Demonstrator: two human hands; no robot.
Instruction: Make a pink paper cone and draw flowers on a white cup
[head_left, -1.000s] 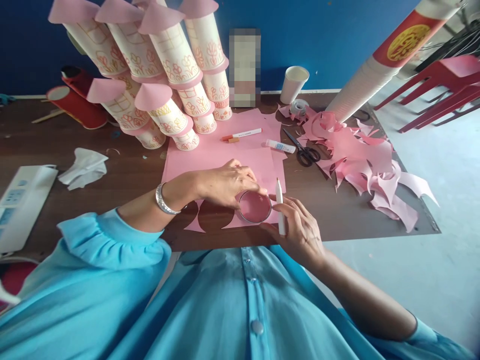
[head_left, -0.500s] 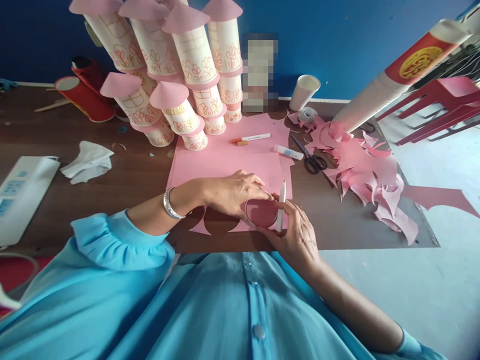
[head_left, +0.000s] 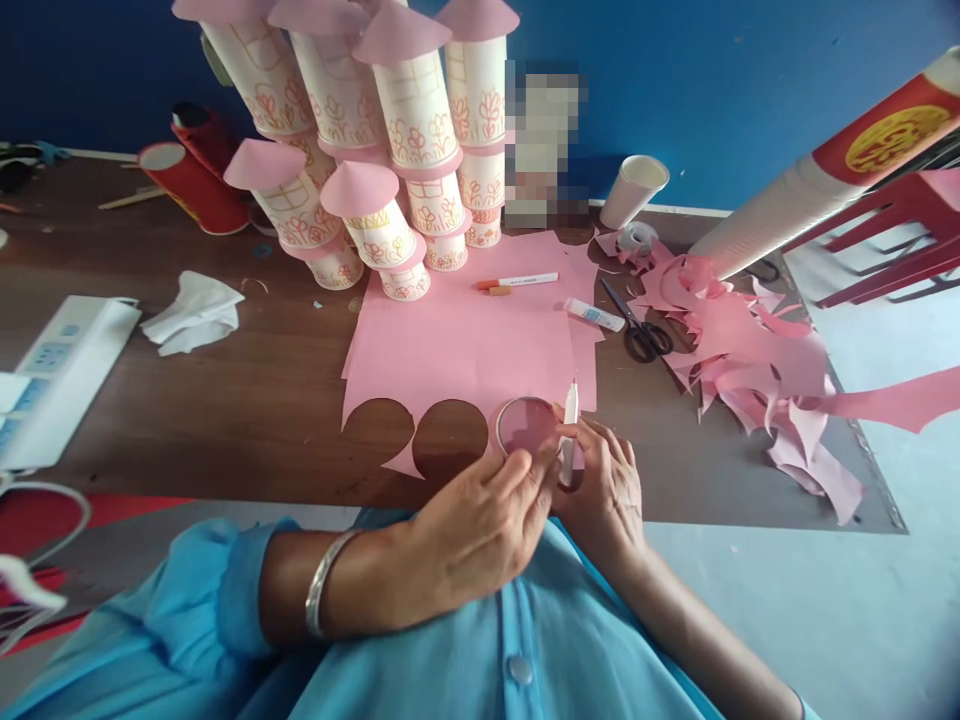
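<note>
A round ring [head_left: 500,425] lies on the lower edge of the pink paper [head_left: 457,345], pink showing inside it. My right hand [head_left: 604,490] holds a white marker [head_left: 571,420] upright between thumb and fingers, at the ring's right side. My left hand [head_left: 487,520], a silver bangle at its wrist, is bent over the ring's near edge; its fingertips meet my right hand, and what they grip, if anything, is hidden. Two round cut-outs in the paper, left of the ring, show the brown table [head_left: 285,410].
Paper towers [head_left: 416,110] with pink cone roofs stand at the back. Right of the sheet lie a glue stick [head_left: 594,314], black scissors [head_left: 646,338] and pink scraps [head_left: 757,340]. An orange marker [head_left: 525,280] rests on the paper. A tissue [head_left: 193,312] and power strip [head_left: 71,375] lie left.
My left hand has moved from the ring's far left side to its near edge, uncovering the cut-outs. My right hand still holds the marker. The view has shifted slightly.
</note>
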